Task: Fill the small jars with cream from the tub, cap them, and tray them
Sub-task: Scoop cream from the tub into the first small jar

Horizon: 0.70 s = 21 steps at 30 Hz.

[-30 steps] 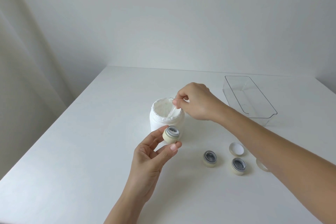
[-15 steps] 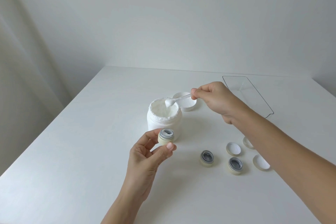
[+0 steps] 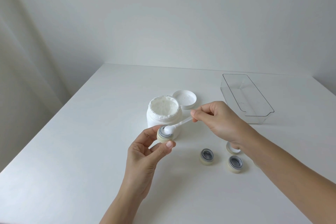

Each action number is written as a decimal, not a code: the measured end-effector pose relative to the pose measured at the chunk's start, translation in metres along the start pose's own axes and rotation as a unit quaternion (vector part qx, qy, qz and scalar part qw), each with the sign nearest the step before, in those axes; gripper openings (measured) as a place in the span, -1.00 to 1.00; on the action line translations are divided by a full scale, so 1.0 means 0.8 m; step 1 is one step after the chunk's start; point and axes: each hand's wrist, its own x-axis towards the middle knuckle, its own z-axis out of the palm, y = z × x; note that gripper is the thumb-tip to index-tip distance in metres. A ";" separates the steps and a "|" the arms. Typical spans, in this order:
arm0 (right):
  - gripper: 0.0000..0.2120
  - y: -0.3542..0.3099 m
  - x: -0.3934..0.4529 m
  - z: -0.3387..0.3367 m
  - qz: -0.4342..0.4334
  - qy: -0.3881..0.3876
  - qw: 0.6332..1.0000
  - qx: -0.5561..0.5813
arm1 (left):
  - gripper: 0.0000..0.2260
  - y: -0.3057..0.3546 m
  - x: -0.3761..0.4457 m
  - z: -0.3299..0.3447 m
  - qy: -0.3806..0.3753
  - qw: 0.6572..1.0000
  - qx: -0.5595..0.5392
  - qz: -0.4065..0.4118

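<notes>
Your left hand [image 3: 145,156] held a small jar [image 3: 164,135] up off the tabletop [image 3: 72,151], pinched between thumb and fingertips, its grey-rimmed mouth facing up, just in front of the tub [image 3: 163,114]. Your right hand [image 3: 216,120] pinched the handle of a small clear spatula [image 3: 180,123], whose far end carried a blob of white cream [image 3: 169,129] that sat right at the mouth of the held jar.

Behind the jar, the white tub stood open on the tabletop, its cream smeared up around the rim. Its wide white lid [image 3: 184,99] lay upturned just behind and to the right of it, close to the tub.

Two more small jars stood uncapped on the tabletop on your right side, one [image 3: 206,156] nearer the middle and the other [image 3: 235,163] beside it, close to your right forearm. A small white cap [image 3: 231,148] lay behind them, partly hidden by your right wrist.

The clear plastic tray [image 3: 245,96] sat at the far right of the tabletop, well apart from the jars, with nothing visible in it.
</notes>
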 end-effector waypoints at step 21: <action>-0.85 0.013 -0.034 0.013 -0.492 0.287 0.776 -0.270 | -0.74 0.000 0.001 -0.002 0.001 0.999 -0.038 -0.029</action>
